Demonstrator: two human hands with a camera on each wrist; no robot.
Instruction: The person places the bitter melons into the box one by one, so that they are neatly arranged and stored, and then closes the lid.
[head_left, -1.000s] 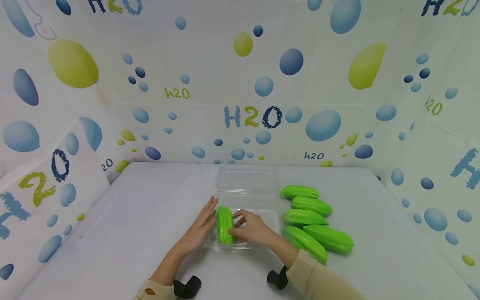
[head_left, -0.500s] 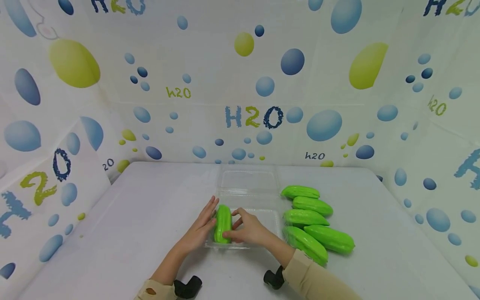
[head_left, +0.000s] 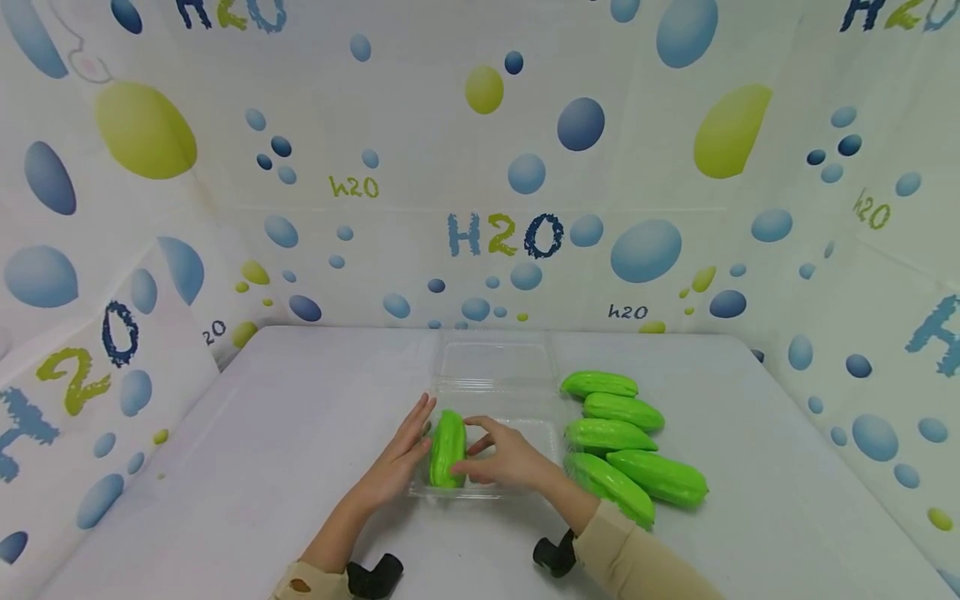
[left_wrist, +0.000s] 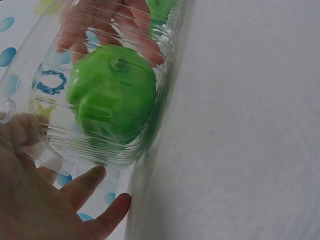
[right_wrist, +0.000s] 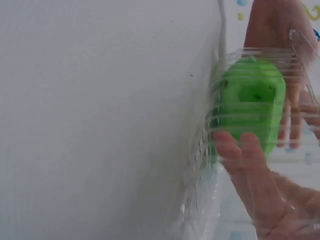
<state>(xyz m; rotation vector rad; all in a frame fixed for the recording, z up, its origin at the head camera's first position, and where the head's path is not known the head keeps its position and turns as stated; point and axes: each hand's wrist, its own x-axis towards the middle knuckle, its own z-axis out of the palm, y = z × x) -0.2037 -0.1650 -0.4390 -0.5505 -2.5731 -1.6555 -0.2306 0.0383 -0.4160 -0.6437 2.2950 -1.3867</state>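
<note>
A glossy bright green, ribbed vegetable [head_left: 447, 450], shaped like a short cucumber, lies lengthwise along the left side of a clear plastic clamshell container [head_left: 525, 433]. Its rounded end shows through the container wall in both wrist views. From the right, my right hand [head_left: 504, 457] reaches into the container, and its fingertips touch the vegetable's right side. In the right wrist view two of its fingers [right_wrist: 252, 160] lie nearly straight against the green skin. My left hand [head_left: 393, 458] stands along the container's outer left side, fingers extended, thumb near the rim.
The container's lid [head_left: 495, 362] is folded back behind it. Several more green vegetables [head_left: 611, 435] lie in a loose column right of the container. A white table [head_left: 300, 400] spreads around, backed by a dotted curtain [head_left: 405, 108]. Black wrist mounts [head_left: 375, 575] sit below the hands.
The vegetable has shifted slightly left and turned a little under my right fingertips, which moved with it. My left hand has stayed at the container's left side.
</note>
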